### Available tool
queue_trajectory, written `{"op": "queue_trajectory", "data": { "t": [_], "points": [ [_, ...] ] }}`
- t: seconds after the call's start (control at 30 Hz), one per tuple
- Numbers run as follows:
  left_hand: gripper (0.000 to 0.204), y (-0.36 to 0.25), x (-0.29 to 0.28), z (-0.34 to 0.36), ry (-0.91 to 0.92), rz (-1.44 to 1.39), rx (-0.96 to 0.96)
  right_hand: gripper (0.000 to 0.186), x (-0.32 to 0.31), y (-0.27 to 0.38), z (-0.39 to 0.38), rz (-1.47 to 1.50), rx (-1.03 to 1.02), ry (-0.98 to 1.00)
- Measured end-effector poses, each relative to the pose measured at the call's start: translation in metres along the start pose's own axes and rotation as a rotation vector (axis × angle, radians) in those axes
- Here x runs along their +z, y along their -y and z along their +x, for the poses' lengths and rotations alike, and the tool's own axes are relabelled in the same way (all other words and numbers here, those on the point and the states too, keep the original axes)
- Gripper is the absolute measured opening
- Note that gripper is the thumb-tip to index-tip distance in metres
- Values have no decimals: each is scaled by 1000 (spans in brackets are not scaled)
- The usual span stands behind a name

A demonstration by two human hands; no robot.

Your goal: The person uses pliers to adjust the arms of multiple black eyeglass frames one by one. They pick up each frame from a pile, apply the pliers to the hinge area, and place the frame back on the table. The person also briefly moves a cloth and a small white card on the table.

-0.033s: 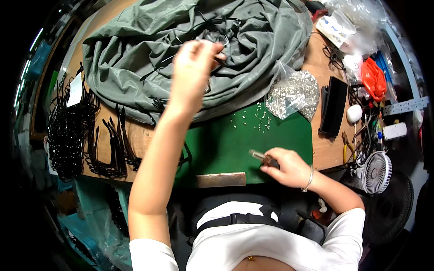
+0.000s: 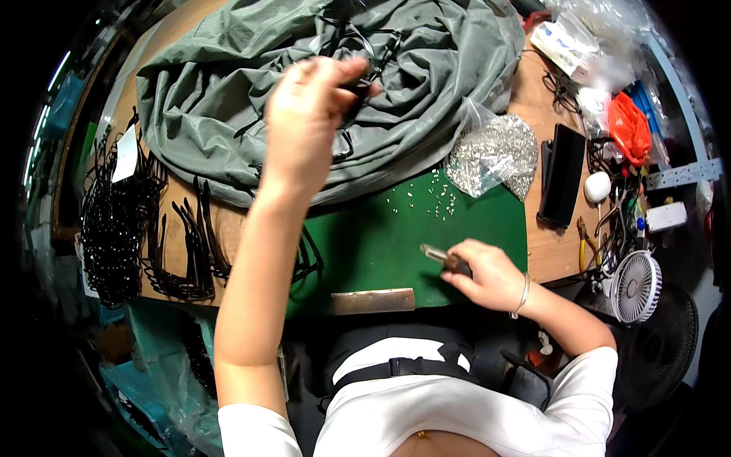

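Note:
My left hand is raised over a large crumpled grey cloth, fingers curled round something dark that I cannot make out. Black spectacle frames lie among its folds. My right hand grips a small tool with a metal tip and dark handle, pointed left above the green mat. Small silvery pieces are scattered on the mat, beside a clear bag of similar pieces. A flat metal strip lies along the near edge. More frames are partly hidden by my left forearm.
Bunches of black frames cover the wooden table's left end. At the right are a black case, an orange bag, yellow-handled pliers, tangled cords, a white fan and a metal rail.
My left hand has shifted a little up and to the left, its fingers now round a dark thing. My right hand has moved slightly up with the tool.

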State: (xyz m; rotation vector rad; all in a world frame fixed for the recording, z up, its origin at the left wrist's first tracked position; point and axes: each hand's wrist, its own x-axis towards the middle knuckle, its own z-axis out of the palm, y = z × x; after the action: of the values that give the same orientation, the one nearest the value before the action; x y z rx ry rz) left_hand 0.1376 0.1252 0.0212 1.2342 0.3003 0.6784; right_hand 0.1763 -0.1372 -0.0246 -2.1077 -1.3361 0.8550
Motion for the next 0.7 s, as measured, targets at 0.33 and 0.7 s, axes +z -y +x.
{"op": "queue_trajectory", "data": {
  "t": [0.33,0.7],
  "points": [
    [66,-46,-7,-131,128,-455,-110,40,15,-3,5,-592,-132,-205],
    [65,-5,18,-210,14,27,-285,16,9,-25,31,-201,98,-213]
  ]
}}
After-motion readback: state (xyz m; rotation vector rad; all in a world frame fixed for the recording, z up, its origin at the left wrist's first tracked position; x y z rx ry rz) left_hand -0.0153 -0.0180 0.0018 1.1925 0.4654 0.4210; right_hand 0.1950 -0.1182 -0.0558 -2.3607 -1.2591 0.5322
